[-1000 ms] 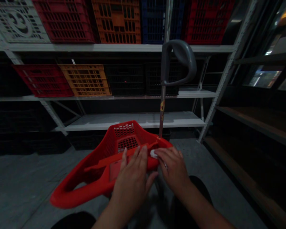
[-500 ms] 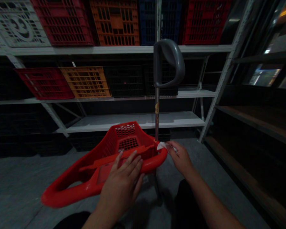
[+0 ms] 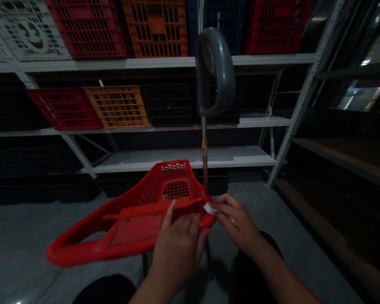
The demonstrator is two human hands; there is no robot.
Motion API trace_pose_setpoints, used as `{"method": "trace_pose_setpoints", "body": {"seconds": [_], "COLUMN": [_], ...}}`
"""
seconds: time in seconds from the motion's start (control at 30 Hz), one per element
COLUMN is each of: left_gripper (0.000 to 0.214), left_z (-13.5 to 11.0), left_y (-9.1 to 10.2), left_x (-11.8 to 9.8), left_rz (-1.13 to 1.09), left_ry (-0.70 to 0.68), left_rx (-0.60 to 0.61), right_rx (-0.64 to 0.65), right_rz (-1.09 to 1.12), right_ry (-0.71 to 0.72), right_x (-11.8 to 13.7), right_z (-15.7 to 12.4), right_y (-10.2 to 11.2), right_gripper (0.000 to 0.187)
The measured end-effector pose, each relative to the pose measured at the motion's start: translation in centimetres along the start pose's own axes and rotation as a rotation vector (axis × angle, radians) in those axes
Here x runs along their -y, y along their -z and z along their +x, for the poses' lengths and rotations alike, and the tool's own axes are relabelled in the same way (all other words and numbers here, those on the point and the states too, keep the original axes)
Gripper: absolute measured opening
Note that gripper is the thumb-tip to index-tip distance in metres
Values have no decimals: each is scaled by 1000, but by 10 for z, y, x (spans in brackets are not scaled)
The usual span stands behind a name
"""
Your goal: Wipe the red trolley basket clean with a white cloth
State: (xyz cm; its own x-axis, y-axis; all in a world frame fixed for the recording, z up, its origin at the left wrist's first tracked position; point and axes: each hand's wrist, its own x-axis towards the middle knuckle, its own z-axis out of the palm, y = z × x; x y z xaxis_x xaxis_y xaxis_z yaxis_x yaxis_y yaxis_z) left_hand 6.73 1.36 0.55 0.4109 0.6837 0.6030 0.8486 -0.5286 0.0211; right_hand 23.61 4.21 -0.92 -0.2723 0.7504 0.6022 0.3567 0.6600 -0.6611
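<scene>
One red basket [image 3: 136,230] sits toward 7 o'clock. The left hand [image 3: 179,242] lies spread on it. At 5 o'clock, the right hand [image 3: 237,220] pinches a white cloth [image 3: 210,208] at the basket's corner. Near 1 o'clock, a grey handle [image 3: 227,80] blocks part of a blue crate [image 3: 229,19].

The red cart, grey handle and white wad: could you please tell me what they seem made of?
Red cart: apparently moulded plastic with a soft sheen, its walls pierced by regular holes.
Grey handle: probably plastic, smooth and glossy, judging by highlights.
White wad: perhaps tissue or cloth, pale and matt; too small to tell.
</scene>
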Motion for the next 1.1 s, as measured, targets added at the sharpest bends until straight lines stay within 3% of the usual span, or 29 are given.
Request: {"method": "trace_pose_setpoints", "body": {"seconds": [0.17,0.4,0.63,0.83,0.93,1.1], "left_gripper": [26,32,30,32,31,27], "left_z": [-4,-3,-6,-4,-2,-4], "left_y": [-1,-12,-11,-12,-13,-10], "left_x": [4,6,7,8,8,11], "left_rz": [-20,51,9,48,50,-28], "left_ry": [-12,-49,-49,-80,-81,-99], "left_rx": [3,3,-22,-9,-29,-69], "right_rx": [14,-134,-58,-154,-112,17], "right_rz": [-44,-115,-76,-141,-121,-102], "right_ry": [74,-64,16,-102,-93,56], "right_x": [16,-12,12,-18,-23,6], "right_z": [-10,13,-9,22,26,6], "right_y": [-12,-2,-9,-2,0,0], "right_gripper": [29,22,21,19,20,20]}}
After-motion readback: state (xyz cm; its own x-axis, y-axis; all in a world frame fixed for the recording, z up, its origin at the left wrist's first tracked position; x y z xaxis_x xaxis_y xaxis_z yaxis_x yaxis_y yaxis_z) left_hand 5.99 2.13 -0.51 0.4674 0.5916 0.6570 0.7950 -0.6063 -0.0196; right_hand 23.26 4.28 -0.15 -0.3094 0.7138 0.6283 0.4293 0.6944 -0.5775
